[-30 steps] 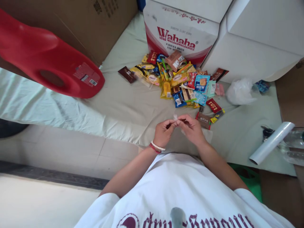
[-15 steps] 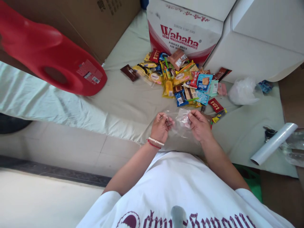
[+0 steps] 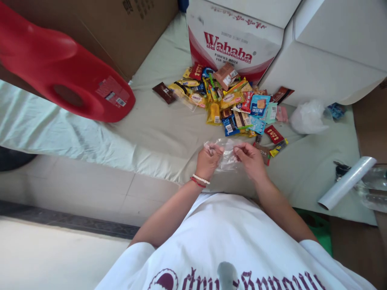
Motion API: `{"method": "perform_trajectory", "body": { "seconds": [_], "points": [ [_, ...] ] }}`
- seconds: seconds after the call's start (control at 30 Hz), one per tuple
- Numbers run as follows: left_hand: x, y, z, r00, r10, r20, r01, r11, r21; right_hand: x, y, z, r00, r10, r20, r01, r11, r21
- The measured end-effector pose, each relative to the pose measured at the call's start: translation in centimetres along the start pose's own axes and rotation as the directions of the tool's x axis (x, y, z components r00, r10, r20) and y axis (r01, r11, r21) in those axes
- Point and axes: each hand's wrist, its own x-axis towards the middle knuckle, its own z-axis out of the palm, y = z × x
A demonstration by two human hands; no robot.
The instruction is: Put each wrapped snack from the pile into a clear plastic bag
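A clear plastic bag (image 3: 227,160) is stretched between my two hands, just above the near edge of the cloth-covered surface. My left hand (image 3: 208,160), with a white beaded bracelet and a red string at its wrist, pinches the bag's left side. On the other side my right hand (image 3: 250,158) grips it between thumb and fingers. Beyond them lies a heap of wrapped snacks (image 3: 231,100) in yellow, blue, red and brown packets. A brown packet (image 3: 263,154) rests close beside my right hand, partly hidden behind it.
A big red jug (image 3: 90,90) lies at the left. Behind the snacks stands a white Wahaha carton (image 3: 229,44). To the right are a crumpled white plastic bag (image 3: 308,117), a roll of clear film (image 3: 347,183) and a clear bottle (image 3: 376,179).
My left hand has turned and shifted slightly right, its fingers closer to my right hand. My right hand has slid its hold a little left along the bag.
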Motion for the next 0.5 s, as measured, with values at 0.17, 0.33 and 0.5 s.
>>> {"method": "perform_trajectory", "body": {
  "seconds": [0.17, 0.33, 0.5],
  "points": [
    [-0.2, 0.0, -1.2, 1.000, -0.003, 0.001, 0.003, 1.000, 0.007, 1.1, -0.3, -1.9, 0.999, -0.019, -0.050, 0.016, 0.998, -0.063],
    [-0.1, 0.7, -1.7, 0.982, 0.055, -0.180, -0.075, 0.991, -0.109, 1.2, -1.6, -2.7, 0.994, -0.050, -0.097, 0.054, 0.997, 0.047],
    [-0.5, 1.6, -2.4, 0.949, 0.109, -0.296, -0.153, 0.980, -0.128, 2.2, -2.7, -2.9, 0.989, -0.063, -0.131, 0.094, 0.965, 0.243]
  ]
}}
